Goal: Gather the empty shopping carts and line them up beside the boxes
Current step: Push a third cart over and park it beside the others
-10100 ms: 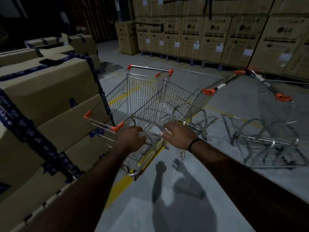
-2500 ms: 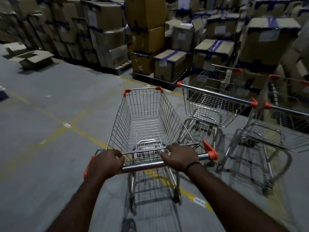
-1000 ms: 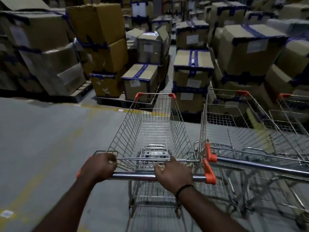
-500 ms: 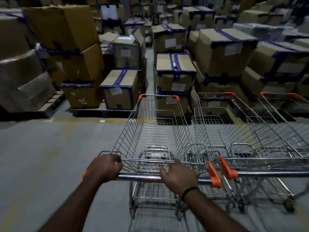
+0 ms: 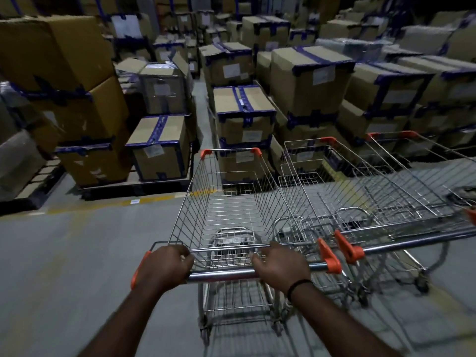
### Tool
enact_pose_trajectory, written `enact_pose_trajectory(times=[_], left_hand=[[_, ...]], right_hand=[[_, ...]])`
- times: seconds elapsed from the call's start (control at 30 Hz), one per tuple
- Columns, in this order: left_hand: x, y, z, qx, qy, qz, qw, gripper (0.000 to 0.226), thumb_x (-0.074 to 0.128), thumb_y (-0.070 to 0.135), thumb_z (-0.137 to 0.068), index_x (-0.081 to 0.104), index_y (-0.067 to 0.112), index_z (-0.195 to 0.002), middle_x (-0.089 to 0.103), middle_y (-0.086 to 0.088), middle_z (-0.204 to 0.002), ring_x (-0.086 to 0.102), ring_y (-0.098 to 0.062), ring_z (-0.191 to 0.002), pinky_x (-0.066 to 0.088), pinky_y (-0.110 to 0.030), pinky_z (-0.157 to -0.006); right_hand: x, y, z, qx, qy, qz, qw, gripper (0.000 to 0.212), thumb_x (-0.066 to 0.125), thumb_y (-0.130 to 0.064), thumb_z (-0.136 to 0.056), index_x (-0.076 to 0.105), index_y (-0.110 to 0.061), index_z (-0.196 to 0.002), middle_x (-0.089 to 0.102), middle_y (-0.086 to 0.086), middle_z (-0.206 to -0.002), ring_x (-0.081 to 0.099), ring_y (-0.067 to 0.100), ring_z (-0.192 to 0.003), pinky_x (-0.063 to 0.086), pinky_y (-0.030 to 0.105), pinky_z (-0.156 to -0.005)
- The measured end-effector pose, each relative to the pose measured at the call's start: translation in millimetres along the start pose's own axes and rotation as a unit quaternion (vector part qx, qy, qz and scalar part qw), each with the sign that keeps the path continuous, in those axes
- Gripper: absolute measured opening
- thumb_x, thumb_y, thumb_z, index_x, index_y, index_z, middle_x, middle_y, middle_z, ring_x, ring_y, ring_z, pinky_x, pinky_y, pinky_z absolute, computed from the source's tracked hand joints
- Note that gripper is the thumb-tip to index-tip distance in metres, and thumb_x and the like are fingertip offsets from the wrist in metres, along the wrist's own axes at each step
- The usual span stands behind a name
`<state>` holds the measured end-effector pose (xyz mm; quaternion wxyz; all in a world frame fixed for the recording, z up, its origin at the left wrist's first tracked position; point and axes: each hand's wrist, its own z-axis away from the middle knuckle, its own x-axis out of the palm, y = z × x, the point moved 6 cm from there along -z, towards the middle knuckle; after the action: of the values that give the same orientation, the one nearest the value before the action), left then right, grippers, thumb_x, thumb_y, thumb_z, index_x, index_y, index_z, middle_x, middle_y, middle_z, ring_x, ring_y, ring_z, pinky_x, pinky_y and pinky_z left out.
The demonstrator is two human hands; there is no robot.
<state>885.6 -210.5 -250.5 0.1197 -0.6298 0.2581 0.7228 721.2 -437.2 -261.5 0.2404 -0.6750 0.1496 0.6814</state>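
Two empty carts, one (image 5: 342,191) in the middle and one (image 5: 432,176) at the far right, stand side by side with their noses toward the boxes (image 5: 244,119), and a third cart (image 5: 231,202) sits just left of them, its orange handle cap almost touching the neighbour's. That third one looks nearly parked; it may only need a small nudge to square it with the row, and whether more carts wait elsewhere cannot be told from here. The left hand (image 5: 164,266) is wrapped around the handle bar (image 5: 221,274) near its left end, and the right hand (image 5: 282,266) is closed over the same bar further right. The carts are thin chromed wire mesh, tapering forward, with orange plastic corner caps. The boxes are brown cardboard bound in blue tape, stacked on pallets (image 5: 134,184) above a smooth grey floor (image 5: 64,253) marked with a worn yellow line.
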Motion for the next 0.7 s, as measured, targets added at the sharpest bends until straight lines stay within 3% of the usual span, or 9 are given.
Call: enact_pose_trajectory(times=[0.23, 0.4, 0.57, 0.7], left_hand=[[2.3, 2.9, 6.9, 0.016, -0.008, 0.003, 1.0, 0.032, 0.046, 0.054, -0.093, 0.07, 0.033, -0.1, 0.073, 0.007, -0.107, 0.065, -0.018, -0.102, 0.048, -0.032, -0.086], [2.5, 9.3, 18.8, 0.009, -0.009, 0.019, 1.0, 0.031, 0.045, 0.052, -0.093, 0.068, 0.032, -0.087, 0.071, 0.008, -0.092, 0.057, -0.013, -0.083, 0.048, -0.034, -0.087], [5.9, 17.2, 26.8, 0.013, -0.002, 0.023, 1.0, 0.034, 0.046, 0.052, -0.092, 0.065, 0.028, -0.077, 0.069, 0.007, -0.083, 0.056, -0.016, -0.079, 0.048, -0.032, -0.082], [11.7, 15.6, 24.9, 0.015, 0.001, 0.02, 1.0, 0.035, 0.042, 0.059, -0.088, 0.064, 0.035, -0.075, 0.068, 0.01, -0.081, 0.059, -0.014, -0.08, 0.049, -0.04, -0.09]], right_hand=[[-4.1, 1.9, 9.3, 0.008, 0.01, -0.01, 1.0, 0.072, 0.025, -0.071, -0.09, 0.072, -0.023, -0.114, 0.066, 0.002, -0.118, 0.067, 0.027, -0.102, 0.05, 0.035, -0.081], [-8.8, 8.1, 11.5, 0.008, -0.002, -0.024, 1.0, 0.074, 0.024, -0.073, -0.084, 0.074, -0.021, -0.099, 0.069, 0.001, -0.096, 0.066, 0.022, -0.083, 0.053, 0.034, -0.078], [-7.7, 18.6, 12.6, 0.011, -0.015, -0.025, 1.0, 0.076, 0.023, -0.077, -0.082, 0.072, -0.021, -0.096, 0.067, 0.0, -0.09, 0.064, 0.02, -0.082, 0.052, 0.035, -0.077], [-9.1, 23.0, 12.0, 0.004, -0.03, -0.032, 0.999, 0.072, 0.028, -0.075, -0.086, 0.073, -0.022, -0.103, 0.069, 0.001, -0.093, 0.065, 0.021, -0.086, 0.053, 0.037, -0.082]])
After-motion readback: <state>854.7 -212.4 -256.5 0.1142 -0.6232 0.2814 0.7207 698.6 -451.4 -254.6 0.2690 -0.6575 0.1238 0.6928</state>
